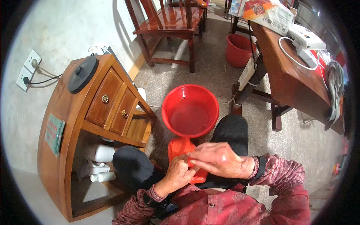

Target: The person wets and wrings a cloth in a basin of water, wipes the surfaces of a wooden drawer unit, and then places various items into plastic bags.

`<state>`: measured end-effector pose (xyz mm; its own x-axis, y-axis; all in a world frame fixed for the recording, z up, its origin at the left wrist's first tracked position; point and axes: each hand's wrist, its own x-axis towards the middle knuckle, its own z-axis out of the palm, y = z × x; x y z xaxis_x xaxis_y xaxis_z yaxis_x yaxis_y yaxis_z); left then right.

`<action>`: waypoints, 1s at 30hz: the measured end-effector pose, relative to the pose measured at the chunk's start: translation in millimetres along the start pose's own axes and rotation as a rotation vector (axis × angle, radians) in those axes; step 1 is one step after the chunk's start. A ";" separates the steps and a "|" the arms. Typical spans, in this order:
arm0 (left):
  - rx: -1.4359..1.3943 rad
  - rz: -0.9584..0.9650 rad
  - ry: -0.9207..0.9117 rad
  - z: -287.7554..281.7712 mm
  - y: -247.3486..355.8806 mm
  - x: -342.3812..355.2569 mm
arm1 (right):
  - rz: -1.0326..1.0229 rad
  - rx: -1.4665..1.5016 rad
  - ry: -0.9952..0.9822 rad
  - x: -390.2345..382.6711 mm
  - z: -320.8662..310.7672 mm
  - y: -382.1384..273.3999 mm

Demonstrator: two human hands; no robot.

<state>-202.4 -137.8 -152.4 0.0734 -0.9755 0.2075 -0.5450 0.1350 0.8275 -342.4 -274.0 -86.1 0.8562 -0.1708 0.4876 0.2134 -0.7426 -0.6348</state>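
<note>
A thin red plastic bag (179,147) is bunched up between my knees, in front of my body. My left hand (175,175) is closed around the gathered part of it. My right hand (221,160) comes in from the right, its fingers pressed together on the bag right beside my left hand. More crumpled red plastic shows below and between the two hands. What the bag contains, if anything, is hidden. Just beyond it a red plastic basin (167,112) holds some liquid on the floor.
A wooden cabinet (60,157) with drawers stands at my left, a black round appliance base (83,75) on top and white bottles (103,177) inside. To the right is a wooden table (296,88). A wooden chair (174,22) and a red bucket (238,52) are farther off.
</note>
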 end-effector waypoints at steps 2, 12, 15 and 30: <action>-0.114 -0.173 -0.097 -8.5 7.2 -0.2 | 0.032 -0.037 0.046 -0.6 -11.3 7.5; -0.704 -0.485 -0.165 -29.9 5.8 4.1 | 0.533 0.345 -0.242 -25.6 -14.1 9.5; -0.747 -0.527 -0.121 -31.8 7.1 5.5 | 0.830 0.789 -0.216 -33.7 -6.4 10.7; -0.583 -0.372 -0.100 -33.3 20.0 -1.8 | 0.348 0.150 -0.119 -26.8 -10.7 12.7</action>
<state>-185.6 -127.6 -118.9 0.0754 -0.9826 -0.1697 0.0409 -0.1670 0.9851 -367.7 -285.7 -100.8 0.9360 -0.3128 0.1612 -0.0399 -0.5493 -0.8347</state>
